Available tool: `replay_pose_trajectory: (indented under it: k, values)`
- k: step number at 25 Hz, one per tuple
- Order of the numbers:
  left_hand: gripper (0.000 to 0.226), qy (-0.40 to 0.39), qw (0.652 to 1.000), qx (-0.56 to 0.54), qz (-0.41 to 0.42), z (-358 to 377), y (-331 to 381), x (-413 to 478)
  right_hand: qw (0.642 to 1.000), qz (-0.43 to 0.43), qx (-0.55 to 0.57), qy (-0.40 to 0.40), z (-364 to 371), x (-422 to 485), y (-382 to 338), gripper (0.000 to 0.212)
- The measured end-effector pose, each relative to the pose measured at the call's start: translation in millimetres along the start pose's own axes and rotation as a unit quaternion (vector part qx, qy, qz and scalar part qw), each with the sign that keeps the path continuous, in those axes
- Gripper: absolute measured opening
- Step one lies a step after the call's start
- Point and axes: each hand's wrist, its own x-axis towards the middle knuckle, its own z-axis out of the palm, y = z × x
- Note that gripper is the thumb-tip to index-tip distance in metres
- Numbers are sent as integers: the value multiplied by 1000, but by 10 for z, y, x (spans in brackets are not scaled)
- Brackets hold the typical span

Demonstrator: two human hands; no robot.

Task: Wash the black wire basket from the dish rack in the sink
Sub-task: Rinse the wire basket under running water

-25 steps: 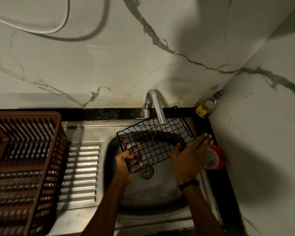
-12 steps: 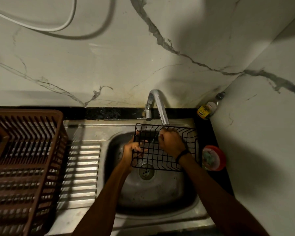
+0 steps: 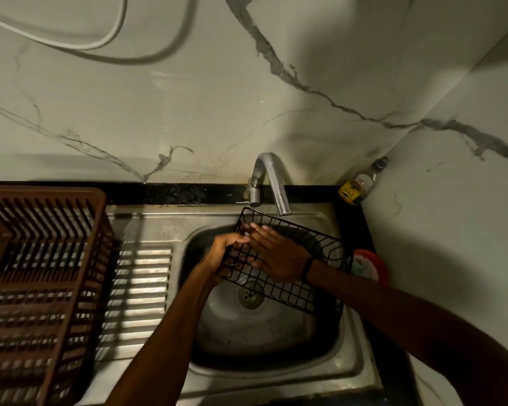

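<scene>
A black wire basket (image 3: pixel 302 291) hangs tilted over the steel sink bowl (image 3: pixel 255 326), just under the tap spout (image 3: pixel 273 183). My left hand (image 3: pixel 222 253) grips the basket's left rim, fingers curled through the wires. My right hand (image 3: pixel 276 256) lies flat inside the basket with fingers spread against its wire floor, fingertips near the left hand. A dark band sits on the right wrist. Whether water runs from the tap is too dim to tell.
A brown plastic dish rack (image 3: pixel 38 282) stands at the left beside the ribbed steel drainboard (image 3: pixel 138 300). In the back right corner is a small bottle (image 3: pixel 358 186). A red round container (image 3: pixel 370 266) sits at the sink's right edge. Marble walls close the back and right.
The basket has tilted and swung lower to the right over the drain. My right hand has gone from gripping the top rim to lying flat inside the basket.
</scene>
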Motion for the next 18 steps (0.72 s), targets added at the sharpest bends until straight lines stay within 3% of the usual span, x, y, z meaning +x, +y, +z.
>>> replay_pose_trajectory:
  k: [3, 7, 10, 12, 15, 18]
  values:
    - [21, 23, 999, -29, 1, 17, -7, 28, 999, -48, -21, 3, 25, 43, 13, 74]
    - [24, 10, 1000, -11, -1, 31, 47, 58, 996, 59, 60, 21, -8, 104, -16, 72]
    - [21, 2, 1000, 10, 9, 45, 84, 98, 999, -17, 34, 33, 151, 102, -62, 68]
    - [16, -9, 1000, -6, -4, 32, 62, 129, 998, 12, 50, 39, 114, 70, -9, 67]
    - [6, -21, 1000, 12, -10, 71, 36, 147, 998, -43, 16, 39, 240, -51, 73, 65]
    - [18, -31, 999, 26, -17, 68, -5, 205, 995, 49, 68, 51, 228, -44, -10, 63]
